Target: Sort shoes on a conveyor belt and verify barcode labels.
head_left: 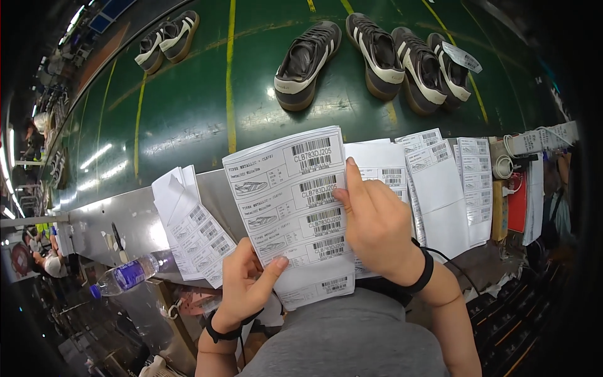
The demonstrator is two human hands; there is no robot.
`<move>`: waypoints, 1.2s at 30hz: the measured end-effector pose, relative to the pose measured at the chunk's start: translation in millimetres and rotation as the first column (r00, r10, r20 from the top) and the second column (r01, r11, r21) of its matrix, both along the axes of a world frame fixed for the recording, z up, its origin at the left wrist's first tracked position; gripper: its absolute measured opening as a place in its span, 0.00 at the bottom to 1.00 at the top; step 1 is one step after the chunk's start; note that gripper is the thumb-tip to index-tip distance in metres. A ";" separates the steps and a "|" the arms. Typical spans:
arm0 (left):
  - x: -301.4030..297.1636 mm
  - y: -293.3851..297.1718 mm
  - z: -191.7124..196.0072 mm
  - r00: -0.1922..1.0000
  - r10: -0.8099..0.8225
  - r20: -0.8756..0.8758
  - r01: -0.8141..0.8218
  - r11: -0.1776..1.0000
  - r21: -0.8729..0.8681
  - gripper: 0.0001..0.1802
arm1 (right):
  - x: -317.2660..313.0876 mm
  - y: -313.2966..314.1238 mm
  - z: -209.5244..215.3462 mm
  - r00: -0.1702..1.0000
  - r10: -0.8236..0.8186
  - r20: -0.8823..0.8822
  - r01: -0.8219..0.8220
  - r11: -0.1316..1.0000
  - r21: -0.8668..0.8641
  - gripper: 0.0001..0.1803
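A stack of white label sheets (295, 207), printed with barcodes and small shoe drawings, is held up in front of my body. My left hand (244, 286) grips its lower left side, thumb across the printed face and fingers behind. At the right edge, my right hand (382, 223) has its index finger stretched upward along the paper and its thumb against the edge. The other fingers of that hand are curled. Both wrists wear dark bands.
More label sheets lie to the left (200, 235) and right (438, 188) along the bench edge. Dark shoes with white stripes (308, 66) stand on the green conveyor belt (188, 107), another pair (166, 41) farther left. A water bottle (129, 274) lies at the left.
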State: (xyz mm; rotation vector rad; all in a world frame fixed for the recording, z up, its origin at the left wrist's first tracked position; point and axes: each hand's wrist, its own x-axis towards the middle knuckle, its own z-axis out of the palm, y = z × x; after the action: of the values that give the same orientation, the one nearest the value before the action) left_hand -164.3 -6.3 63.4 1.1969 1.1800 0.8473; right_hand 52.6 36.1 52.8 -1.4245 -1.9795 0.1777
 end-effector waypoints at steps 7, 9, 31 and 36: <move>19.9 -8.7 -0.5 0.996 0.084 0.017 -0.085 0.991 0.107 0.12 | -4.5 -13.7 13.4 0.987 -0.099 0.127 0.070 0.975 0.212 0.24; 23.1 -6.2 -11.8 0.994 0.107 -0.030 -0.104 0.990 0.095 0.11 | -4.1 -19.2 20.5 0.989 -0.082 0.124 0.054 0.975 0.216 0.24; -2.0 153.4 -0.4 0.701 -0.202 -0.684 0.509 0.813 0.282 0.35 | 183.4 243.5 -74.3 0.466 -0.206 -0.861 0.220 0.969 -0.113 0.21; 51.2 248.5 -88.0 0.737 0.208 -0.643 0.411 0.617 0.671 0.38 | 187.7 265.6 -93.7 0.673 -0.333 -0.660 0.341 0.932 -0.122 0.30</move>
State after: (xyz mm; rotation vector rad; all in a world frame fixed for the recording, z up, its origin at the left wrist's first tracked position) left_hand -113.1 242.2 -24.6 2.4778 1.2948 0.8842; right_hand 240.3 301.7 -40.9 -1.4233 -1.0954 0.4458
